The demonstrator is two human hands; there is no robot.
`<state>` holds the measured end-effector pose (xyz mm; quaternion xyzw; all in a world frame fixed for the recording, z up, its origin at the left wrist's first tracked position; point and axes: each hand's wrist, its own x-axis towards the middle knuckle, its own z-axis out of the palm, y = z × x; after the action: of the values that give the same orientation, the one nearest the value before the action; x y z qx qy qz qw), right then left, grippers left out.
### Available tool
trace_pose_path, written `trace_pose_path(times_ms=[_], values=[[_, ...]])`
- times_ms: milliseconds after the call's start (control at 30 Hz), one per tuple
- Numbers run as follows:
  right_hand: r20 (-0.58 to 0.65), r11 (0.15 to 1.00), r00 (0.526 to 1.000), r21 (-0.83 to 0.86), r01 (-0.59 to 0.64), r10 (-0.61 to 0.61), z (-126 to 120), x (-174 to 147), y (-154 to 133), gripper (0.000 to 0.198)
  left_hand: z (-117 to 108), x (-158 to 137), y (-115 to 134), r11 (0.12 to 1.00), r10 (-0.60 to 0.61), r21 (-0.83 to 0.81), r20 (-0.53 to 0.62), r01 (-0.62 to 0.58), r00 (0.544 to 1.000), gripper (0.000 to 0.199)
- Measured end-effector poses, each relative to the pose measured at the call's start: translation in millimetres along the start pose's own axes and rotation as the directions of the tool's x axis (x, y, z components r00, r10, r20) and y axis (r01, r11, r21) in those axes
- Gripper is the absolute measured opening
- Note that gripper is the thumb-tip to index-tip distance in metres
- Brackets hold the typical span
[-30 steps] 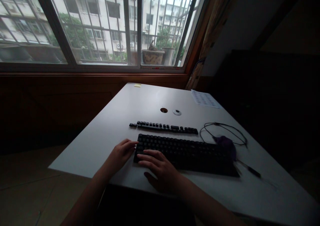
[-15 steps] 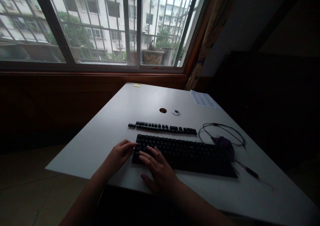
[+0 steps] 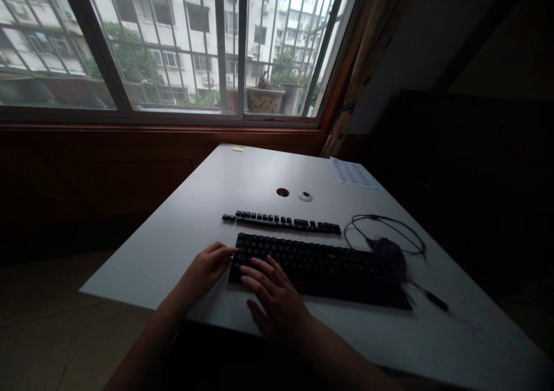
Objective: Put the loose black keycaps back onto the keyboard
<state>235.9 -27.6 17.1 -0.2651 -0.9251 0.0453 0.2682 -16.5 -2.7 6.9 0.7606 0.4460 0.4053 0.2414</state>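
Barred window [image 3: 173, 44], largest thing in sight, beyond the keyboard and above it in view; pale building outside. White desk [image 3: 173, 229] under the keyboard, reaching well past it on the far side.

Black keyboard [image 3: 333, 267] lies flat near the desk's near edge, both hands at its left part. Lower rows too dark to read.

Row of black keycaps [image 3: 277, 223] just behind the keyboard, roughly parallel to it. Printed sheet [image 3: 355, 173] well behind the keyboard's right half. Dark cable [image 3: 370, 215] looped behind its right end.

Right hand [image 3: 277, 295] palm down over the keyboard's left part, fingers slightly spread, thumb apart; cannot tell which keys it touches. Left hand [image 3: 213, 264] at the keyboard's left end, fingers close together, tips at the edge; cannot tell whether they pinch it.

Dark-handled tool [image 3: 435, 300] off the keyboard's right end, slanting away from it; thin tip blurred. Purple bundle [image 3: 390, 257] at the keyboard's far right corner, its make unclear.

White ring [image 3: 305, 196] behind the keyboard, past the keycaps. Round hole [image 3: 283, 192] just left of it. Yellow slip [image 3: 238, 148] farthest back from the keyboard.
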Motion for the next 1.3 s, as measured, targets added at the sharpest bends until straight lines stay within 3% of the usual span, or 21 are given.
trace_pose_path(times_ms=[133, 567, 733, 867, 1300], values=[[0.011, 0.999, 0.999, 0.02, -0.039, 0.038, -0.8, 0.5, 0.5, 0.052, -0.5, 0.2, 0.4, 1.0, -0.005, 0.003, 0.008, 0.005, 1.0, 0.027], [-0.025, 0.999, 1.0, 0.038, 0.002, -0.001, -3.0, 1.4, 0.3, 0.05, -0.7, -0.8, 1.0, 1.0, -0.009, -0.001, 0.014, 0.009, 1.0, 0.028], [0.003, 0.997, 0.999, 0.055, -0.052, 0.052, -1.3, 0.3, 1.3, 0.055, -0.2, -1.0, -0.2, 1.0, -0.03, 0.001, 0.025, 0.03, 0.999, 0.027], [0.014, 0.998, 1.0, 0.06, -0.013, 0.012, -0.2, -1.5, 3.2, 0.053, 0.2, -1.4, -2.5, 0.999, -0.042, -0.011, 0.026, 0.042, 0.999, 0.027], [0.043, 0.99, 0.994, 0.091, -0.108, 0.104, -1.8, -0.4, 4.3, 0.059, -1.4, -0.6, 3.0, 0.999, -0.034, 0.014, 0.015, 0.034, 0.999, 0.026]])
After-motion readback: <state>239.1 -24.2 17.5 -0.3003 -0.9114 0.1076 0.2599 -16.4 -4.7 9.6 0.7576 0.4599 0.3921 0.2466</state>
